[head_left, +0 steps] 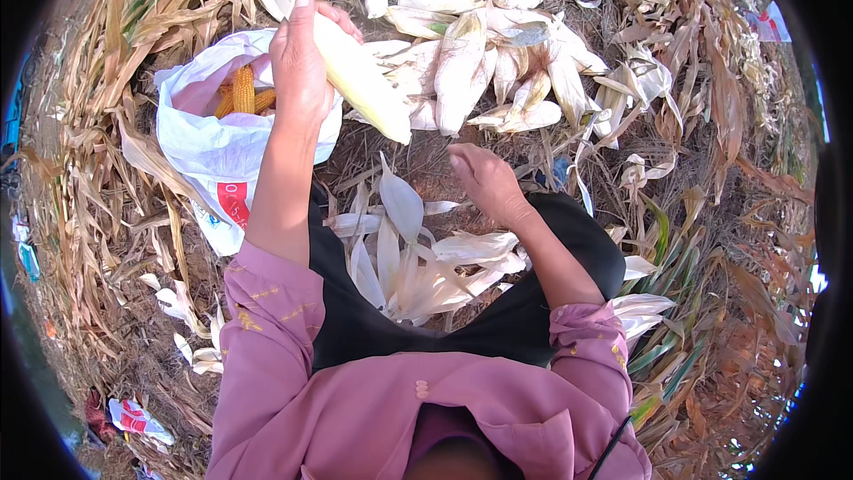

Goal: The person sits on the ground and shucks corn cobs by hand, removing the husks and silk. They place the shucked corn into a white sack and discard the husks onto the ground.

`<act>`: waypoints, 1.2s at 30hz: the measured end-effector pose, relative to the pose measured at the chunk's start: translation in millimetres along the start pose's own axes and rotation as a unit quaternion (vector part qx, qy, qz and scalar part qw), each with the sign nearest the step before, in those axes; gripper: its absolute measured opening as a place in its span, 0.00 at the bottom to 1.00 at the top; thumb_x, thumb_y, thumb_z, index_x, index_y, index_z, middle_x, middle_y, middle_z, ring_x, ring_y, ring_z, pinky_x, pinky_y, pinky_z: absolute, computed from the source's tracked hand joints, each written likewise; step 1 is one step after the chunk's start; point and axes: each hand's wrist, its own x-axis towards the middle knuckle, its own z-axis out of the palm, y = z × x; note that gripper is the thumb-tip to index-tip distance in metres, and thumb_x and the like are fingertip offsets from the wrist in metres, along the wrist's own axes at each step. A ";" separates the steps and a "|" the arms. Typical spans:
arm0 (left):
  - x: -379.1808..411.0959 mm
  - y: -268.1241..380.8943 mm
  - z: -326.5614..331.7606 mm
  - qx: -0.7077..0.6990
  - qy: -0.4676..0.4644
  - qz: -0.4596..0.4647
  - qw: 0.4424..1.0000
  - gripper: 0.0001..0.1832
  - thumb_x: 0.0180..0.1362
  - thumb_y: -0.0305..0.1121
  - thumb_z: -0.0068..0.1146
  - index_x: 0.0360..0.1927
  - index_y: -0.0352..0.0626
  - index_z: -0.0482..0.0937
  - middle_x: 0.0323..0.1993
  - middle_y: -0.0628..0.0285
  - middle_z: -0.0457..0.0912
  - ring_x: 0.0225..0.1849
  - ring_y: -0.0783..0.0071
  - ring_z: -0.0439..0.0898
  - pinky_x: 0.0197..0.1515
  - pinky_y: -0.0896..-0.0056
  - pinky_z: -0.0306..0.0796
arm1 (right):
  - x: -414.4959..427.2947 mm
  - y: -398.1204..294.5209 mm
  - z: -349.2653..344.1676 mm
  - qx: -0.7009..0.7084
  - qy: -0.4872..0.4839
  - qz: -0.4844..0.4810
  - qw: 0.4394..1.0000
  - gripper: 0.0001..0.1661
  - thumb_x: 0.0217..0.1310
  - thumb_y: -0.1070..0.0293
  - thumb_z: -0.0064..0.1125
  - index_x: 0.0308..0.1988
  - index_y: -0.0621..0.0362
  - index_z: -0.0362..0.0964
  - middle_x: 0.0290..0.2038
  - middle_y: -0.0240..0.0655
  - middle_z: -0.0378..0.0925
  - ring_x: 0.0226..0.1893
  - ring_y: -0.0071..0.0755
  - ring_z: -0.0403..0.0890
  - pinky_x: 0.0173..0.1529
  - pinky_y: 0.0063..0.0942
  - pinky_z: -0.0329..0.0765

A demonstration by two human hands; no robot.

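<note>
My left hand grips an ear of corn in its pale husk, above the right side of a white woven sack. The ear slants from upper left to lower right. Bare yellow corn cobs show inside the sack's mouth. Lower and to the right, my right hand hovers apart from the ear, its fingers curled inward. Whether anything small sits in those fingers is hidden. Between my legs lie loose pale husks. Beyond my hands is a pile of unhusked corn ears.
Dry corn stalks and leaves cover the ground on the left, with more stalks on the right. Greener leaves lie beside my right side. A printed plastic bag rests at lower left. My knee is below the right hand.
</note>
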 end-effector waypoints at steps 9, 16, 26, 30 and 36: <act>-43.0 -38.6 49.7 -0.110 -0.051 -0.171 0.978 0.19 0.64 0.45 0.42 0.38 0.37 0.72 0.30 0.60 0.75 0.36 0.69 0.75 0.44 0.67 0.70 | 15.0 -56.7 -19.8 0.446 -0.002 -0.003 0.895 0.35 0.56 0.52 0.58 0.54 0.65 0.58 0.43 0.40 0.72 0.44 0.26 0.70 0.51 0.25 0.67; -45.7 -42.4 37.1 0.093 -0.078 -0.168 0.978 0.17 0.63 0.34 0.44 0.48 0.30 0.74 0.36 0.63 0.79 0.37 0.81 0.76 0.42 0.76 0.69 | 10.0 -46.6 -20.7 0.313 0.107 0.014 0.944 0.37 0.52 0.52 0.62 0.52 0.66 0.58 0.42 0.43 0.71 0.44 0.31 0.71 0.50 0.28 0.68; -39.6 -46.8 27.9 0.194 -0.127 -0.142 0.962 0.12 0.60 0.27 0.46 0.41 0.33 0.78 0.28 0.69 0.77 0.25 0.88 0.70 0.28 0.83 0.65 | 7.9 -50.0 -18.5 0.275 0.104 0.038 0.955 0.37 0.50 0.52 0.63 0.51 0.64 0.58 0.40 0.42 0.71 0.41 0.30 0.71 0.48 0.28 0.69; -42.8 -45.7 35.9 0.175 -0.094 -0.135 0.971 0.09 0.60 0.26 0.45 0.36 0.34 0.77 0.24 0.69 0.77 0.24 0.86 0.70 0.27 0.83 0.64 | 7.7 -43.6 -9.3 0.252 0.140 -0.002 0.957 0.37 0.50 0.50 0.60 0.49 0.66 0.57 0.37 0.53 0.75 0.40 0.46 0.79 0.45 0.34 0.73; -45.3 -37.5 44.8 0.006 -0.054 -0.177 0.983 0.06 0.59 0.28 0.49 0.32 0.36 0.76 0.24 0.66 0.76 0.21 0.83 0.70 0.23 0.82 0.64 | 10.4 -33.8 -1.6 0.342 0.105 -0.036 0.933 0.35 0.52 0.51 0.59 0.50 0.66 0.58 0.38 0.48 0.73 0.40 0.37 0.75 0.46 0.30 0.71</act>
